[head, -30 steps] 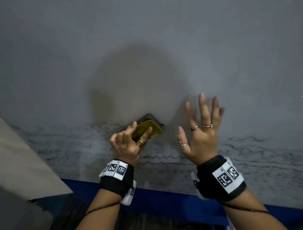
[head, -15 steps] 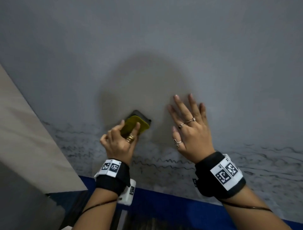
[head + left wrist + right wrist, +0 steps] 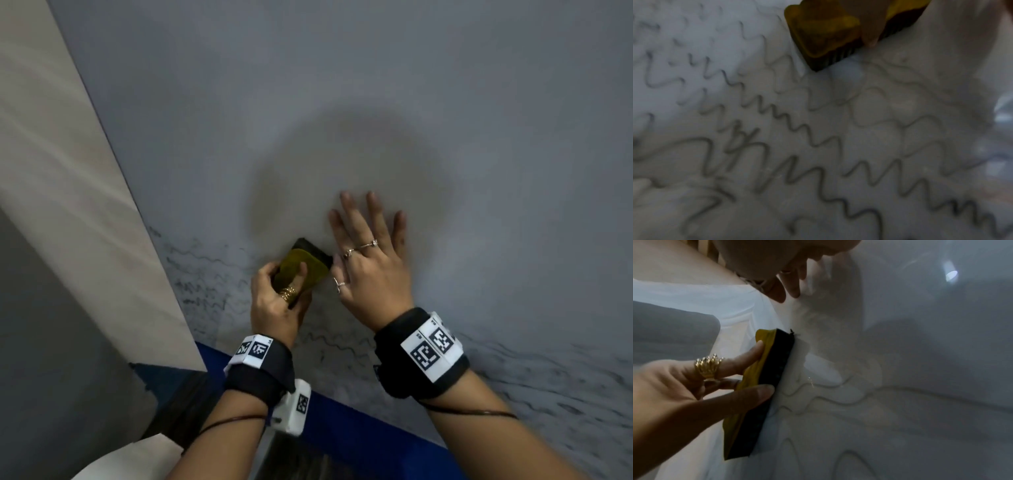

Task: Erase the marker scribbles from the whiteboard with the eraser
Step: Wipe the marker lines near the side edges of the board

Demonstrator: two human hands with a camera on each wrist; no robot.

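Note:
My left hand point(image 3: 284, 291) grips a yellow-backed eraser point(image 3: 308, 265) with a black felt pad and holds the felt flat against the whiteboard point(image 3: 376, 102). The eraser point(image 3: 760, 386) shows side-on in the right wrist view, thumb and a ringed finger around its yellow back. In the left wrist view the eraser point(image 3: 828, 32) sits at the top, above wavy black scribbles point(image 3: 797, 154). My right hand point(image 3: 370, 260) lies with straight fingers spread on the board, just right of the eraser. More scribbles point(image 3: 202, 274) run along the board's lower part.
A beige wall panel point(image 3: 68, 205) borders the whiteboard on the left. A blue band point(image 3: 359, 428) runs under the board's bottom edge. The upper board is plain grey-white with a soft shadow around the hands. Smeared scribbles point(image 3: 548, 387) continue to the lower right.
The view has swung right, bringing the beige panel further in. My left hand and eraser have moved closer to my right hand, whose fingers went from lifted and spread to lying on the board.

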